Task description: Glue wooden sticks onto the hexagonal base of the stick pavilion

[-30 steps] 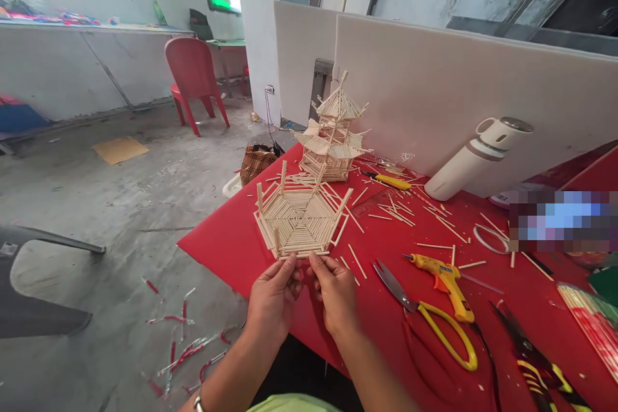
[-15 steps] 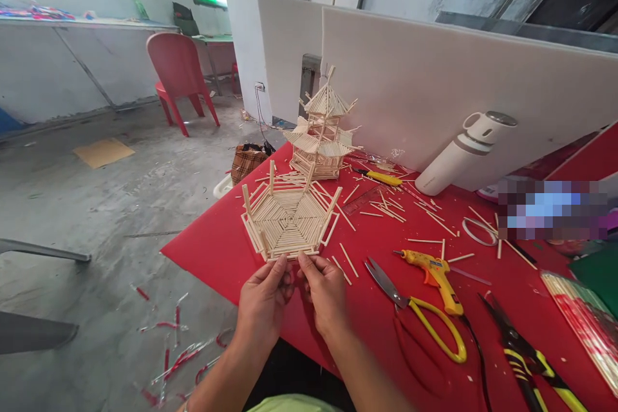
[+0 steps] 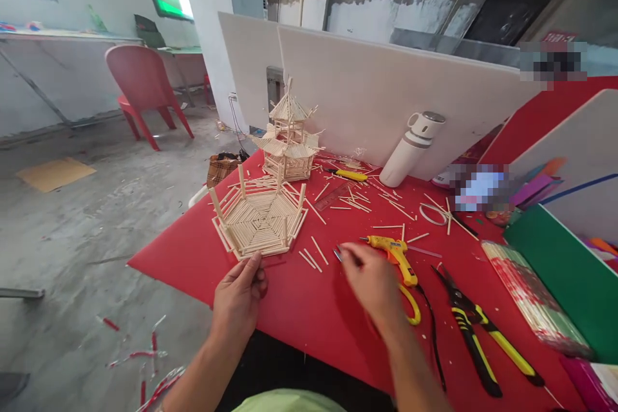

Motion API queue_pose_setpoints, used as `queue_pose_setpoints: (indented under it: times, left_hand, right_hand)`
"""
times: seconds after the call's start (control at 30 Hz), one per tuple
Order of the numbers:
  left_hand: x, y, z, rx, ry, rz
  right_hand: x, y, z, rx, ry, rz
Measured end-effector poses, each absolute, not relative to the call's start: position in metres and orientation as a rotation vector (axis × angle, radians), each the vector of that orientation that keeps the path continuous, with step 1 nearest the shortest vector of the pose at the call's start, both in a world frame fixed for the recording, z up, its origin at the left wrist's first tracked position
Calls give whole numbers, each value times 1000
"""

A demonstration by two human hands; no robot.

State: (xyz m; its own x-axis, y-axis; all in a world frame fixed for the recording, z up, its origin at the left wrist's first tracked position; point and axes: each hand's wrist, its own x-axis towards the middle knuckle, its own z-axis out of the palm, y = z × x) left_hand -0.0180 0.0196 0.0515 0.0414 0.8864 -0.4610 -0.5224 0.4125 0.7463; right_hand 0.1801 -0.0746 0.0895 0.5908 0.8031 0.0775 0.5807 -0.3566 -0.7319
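A hexagonal platform of pale wooden sticks (image 3: 263, 219), with several short posts standing up along its rim, lies on the red tabletop. My left hand (image 3: 240, 293) is closed, thumb and fingertips pinched at the platform's front edge. Over the scissors (image 3: 412, 306) is my right hand (image 3: 371, 277), its fingers bent and slightly blurred; what they touch is hidden. Of the scissors, only the blade tip and part of a yellow handle show. A yellow glue gun (image 3: 391, 248) lies just beyond the right hand, nozzle pointing left.
Behind the platform stands a stick pagoda (image 3: 290, 135). Loose sticks (image 3: 355, 196), a yellow utility knife (image 3: 350, 175) and a white bottle (image 3: 408, 151) are farther back. Pruning shears (image 3: 470, 315), a bagged bundle of sticks (image 3: 533, 296) and a green box (image 3: 562, 270) lie to the right.
My right hand has left the platform's front edge and moved right, over the scissors. My left hand stays at the edge. The whole view has swung to the right.
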Motion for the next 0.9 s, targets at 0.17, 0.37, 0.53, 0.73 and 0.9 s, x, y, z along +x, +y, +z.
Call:
queue_pose_setpoints:
  times: [0.17,0.37,0.53,0.73,0.9]
  left_hand:
    - [-18,16,51,453,1048,1140]
    - [-18,14,52,422,1035,1159]
    - [-19,14,51,420,1009,1154]
    - [-20,14,52,412,983,1121]
    - [-21,13,48,396,961,1097]
  right_hand:
    - [289,-123,69,-2733,-921,68]
    - [317,-121,45,-2710,-940,480]
    - [307,-111,49,-2628,-907,483]
    - [268,-127,66,-2408,-767,523]
    - [181,-120,94,-2030,-905,528]
